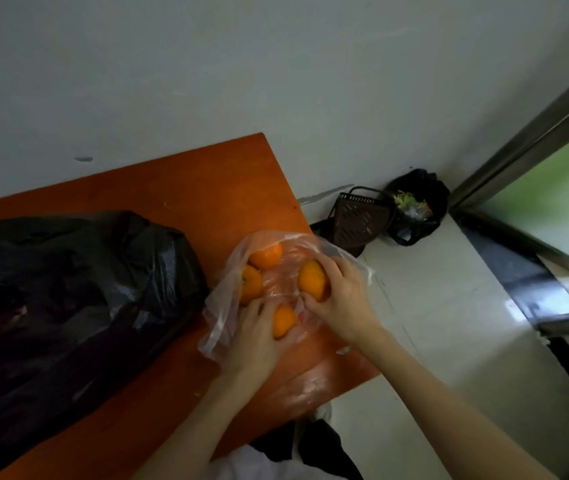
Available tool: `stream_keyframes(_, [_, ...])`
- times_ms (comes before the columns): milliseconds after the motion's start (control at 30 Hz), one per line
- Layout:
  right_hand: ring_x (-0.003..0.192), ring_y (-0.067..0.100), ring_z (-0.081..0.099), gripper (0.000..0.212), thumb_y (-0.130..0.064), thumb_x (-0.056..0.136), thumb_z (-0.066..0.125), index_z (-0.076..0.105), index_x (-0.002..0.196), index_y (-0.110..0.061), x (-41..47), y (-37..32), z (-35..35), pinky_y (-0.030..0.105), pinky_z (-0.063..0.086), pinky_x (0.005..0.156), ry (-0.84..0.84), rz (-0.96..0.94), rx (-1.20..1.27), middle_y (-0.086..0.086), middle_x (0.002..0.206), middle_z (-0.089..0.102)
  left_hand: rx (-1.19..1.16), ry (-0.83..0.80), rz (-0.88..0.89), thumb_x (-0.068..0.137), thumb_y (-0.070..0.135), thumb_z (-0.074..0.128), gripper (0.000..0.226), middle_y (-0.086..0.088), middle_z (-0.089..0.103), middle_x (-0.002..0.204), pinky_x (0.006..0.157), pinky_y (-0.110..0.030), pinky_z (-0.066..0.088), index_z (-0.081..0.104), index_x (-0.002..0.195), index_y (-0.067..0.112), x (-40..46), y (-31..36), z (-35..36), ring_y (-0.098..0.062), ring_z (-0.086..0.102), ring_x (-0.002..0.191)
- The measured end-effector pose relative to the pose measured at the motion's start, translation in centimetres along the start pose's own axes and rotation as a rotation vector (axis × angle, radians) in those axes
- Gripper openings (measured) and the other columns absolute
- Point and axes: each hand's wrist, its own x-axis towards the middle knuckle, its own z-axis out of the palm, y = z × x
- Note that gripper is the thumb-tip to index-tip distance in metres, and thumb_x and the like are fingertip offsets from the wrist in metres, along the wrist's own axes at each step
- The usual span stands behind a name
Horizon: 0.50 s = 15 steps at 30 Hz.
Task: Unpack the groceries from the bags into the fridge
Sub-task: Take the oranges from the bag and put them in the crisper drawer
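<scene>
On the desk against the wall, the big garbage-style bag sits left, the thin plastic bag just right of it near the desk's right edge. In that thin bag lie four oranges: two at the far left, one in the left hand, one in the right hand. On the floor right of the desk, a basket stands beside a small trash bag in the corner.

dim, soft indoor light. daylight enters through the window at the right and throws a pale glare patch on the floor. the black bag sinks into shadow. overall slightly blurred, wide-angle bending tilts the edges.
</scene>
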Motion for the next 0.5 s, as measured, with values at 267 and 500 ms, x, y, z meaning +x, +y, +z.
stream_keyframes(267, [0.109,0.004,0.034,0.074,-0.056,0.076,0.057,0.031,0.140,-0.029,-9.3,-0.8,-3.8,0.026,0.039,0.092,0.140,0.124,0.117,-0.002,0.133,0.038,-0.458,-0.025,-0.136,0.090,0.038,0.054,0.025,0.016,0.047,0.100,0.092,-0.037,0.045,0.053,0.113,0.028,-3.6,3.0,-0.2,-0.012,0.047,0.105])
stream_keyframes(500, [0.111,0.006,0.036,0.069,-0.037,0.080,0.068,0.031,0.138,-0.028,-24.9,2.0,-5.1,0.019,0.036,0.087,0.375,0.367,0.123,-0.003,0.131,0.037,-0.625,-0.295,-0.082,0.092,0.036,0.050,0.023,0.000,0.047,0.124,0.081,-0.041,0.053,0.054,0.115,0.033,-10.6,6.5,5.3,-0.022,0.049,0.111])
